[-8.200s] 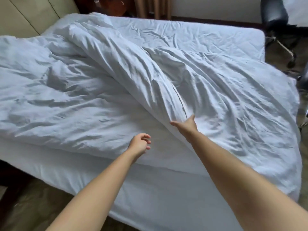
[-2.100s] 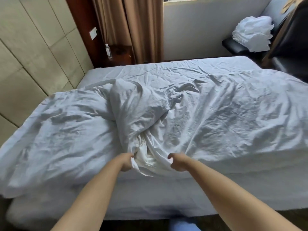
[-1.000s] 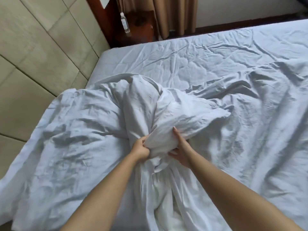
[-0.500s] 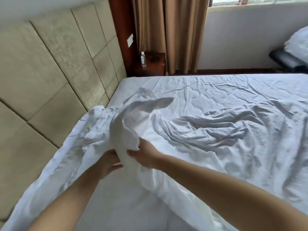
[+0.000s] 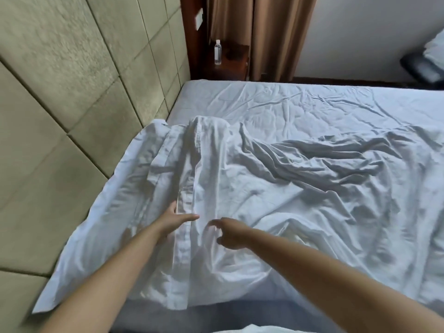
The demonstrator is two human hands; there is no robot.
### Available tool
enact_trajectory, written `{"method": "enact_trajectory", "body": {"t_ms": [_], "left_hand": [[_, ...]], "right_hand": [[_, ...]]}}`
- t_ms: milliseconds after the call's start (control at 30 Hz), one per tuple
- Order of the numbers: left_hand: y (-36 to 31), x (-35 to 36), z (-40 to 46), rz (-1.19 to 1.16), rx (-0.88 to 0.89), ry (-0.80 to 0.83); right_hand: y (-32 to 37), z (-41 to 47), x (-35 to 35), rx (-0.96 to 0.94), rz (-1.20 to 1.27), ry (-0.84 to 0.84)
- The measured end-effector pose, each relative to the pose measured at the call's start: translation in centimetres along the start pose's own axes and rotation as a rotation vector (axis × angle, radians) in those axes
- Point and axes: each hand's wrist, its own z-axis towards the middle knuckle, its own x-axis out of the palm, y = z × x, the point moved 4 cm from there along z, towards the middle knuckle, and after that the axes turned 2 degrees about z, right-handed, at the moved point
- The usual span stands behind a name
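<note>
Duvet (image 5: 264, 200) rumpled over bed sheet (image 5: 288, 104), padded headboard (image 5: 72, 92) — brown curtain (image 5: 264, 32)

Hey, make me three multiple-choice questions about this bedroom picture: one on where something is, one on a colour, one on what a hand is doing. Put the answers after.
1. Where does the water bottle stand?
A. On a chair.
B. On the wooden nightstand beside the curtain.
C. On the windowsill.

2. What colour is the curtain?
A. Blue.
B. White.
C. Brown.

3. How does the left hand lie?
A. Fingers straight, touching the duvet cover.
B. Clenched round the bottle.
C. Raised high above the mattress.

Answers:
1 B: the bottle stands upright on the dark wood top next to the curtain.
2 C: its hanging folds are plain brown.
3 A: the fingers reach out flat across the white cover's hem.
</note>
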Motion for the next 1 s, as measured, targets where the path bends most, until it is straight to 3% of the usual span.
{"method": "enact_trajectory", "body": {"t_ms": [100,200,233,300,367,467,600,667,767,900,1000], "left_hand": [[0.0,1.2,0.7,0.139,0.034,-0.058],[-0.5,0.4,0.7,0.399,0.042,-0.267],[-1.5,-0.4,0.3,0.352,0.071,-0.32],[-3.7,-3.3,-0.8,-0.005,0.153,-0.404],[-5.2,-7.2,-2.0,-0.354,0.221,-0.592],[-3.6,-10.1,-2.7,-0.543,0.171,-0.793],[6.3,-8.5,-0.1,-0.266,-0.258,-0.592],[9.2,-8.1,-0.4,-0.14,-0.362,-0.506],[8.3,-7.4,-1.3,-0.087,-0.247,-0.445],[3.3,-6.0,-3.0,0.086,-0.095,-0.069],[-0.1,-9.0,-3.6,-0.165,0.09,0.035]], "right_hand": [[-0.4,0.8,-1.2,0.067,0.097,-0.111],[-0.2,1.7,-1.7,0.099,0.187,-0.179],[0.1,1.9,-1.7,0.097,0.193,-0.193],[0.8,2.3,-2.2,0.054,0.167,-0.239],[1.7,2.6,-2.9,-0.014,0.128,-0.31],[2.6,2.9,-3.1,-0.047,0.082,-0.311],[1.6,2.8,0.8,0.076,-0.062,0.058],[1.2,2.7,2.0,0.084,-0.078,0.102],[1.4,2.5,1.7,0.059,-0.087,0.042],[2.7,2.3,2.0,0.026,-0.095,0.045],[4.5,2.2,1.5,-0.064,0.015,-0.166]]}}
